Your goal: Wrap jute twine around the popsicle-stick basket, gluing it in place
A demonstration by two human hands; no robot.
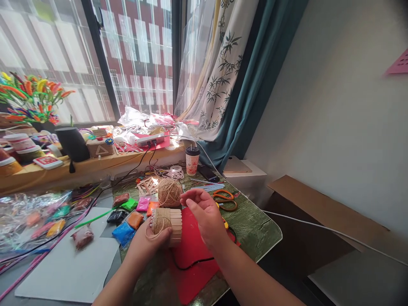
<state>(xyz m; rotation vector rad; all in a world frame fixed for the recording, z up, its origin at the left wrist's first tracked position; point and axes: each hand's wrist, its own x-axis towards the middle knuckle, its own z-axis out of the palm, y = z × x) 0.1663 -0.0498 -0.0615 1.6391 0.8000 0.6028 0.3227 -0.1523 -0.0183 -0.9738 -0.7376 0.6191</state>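
My left hand (pixel 145 244) is wrapped round a small cylinder of wooden craft sticks (pixel 176 225). Jute twine (pixel 161 219) is wound about the part of it towards the left, and a loose loop hangs by my thumb. To the right of the cylinder, apart from it, my right hand (pixel 207 216) is raised with loosely curved fingers and the thumb standing off; I see nothing in it. Just behind both hands a ball of jute twine (pixel 170 192) rests on the table. Under them lies a red sheet (pixel 191 263).
Bagged coloured clay packs, among them a blue one (pixel 123 233), lie left of my hands. Orange-handled scissors (pixel 225 199), a phone (pixel 208 173) and a lidded paper cup (pixel 192 161) stand or lie behind on the right. A black cord (pixel 194 264) crosses the red sheet.
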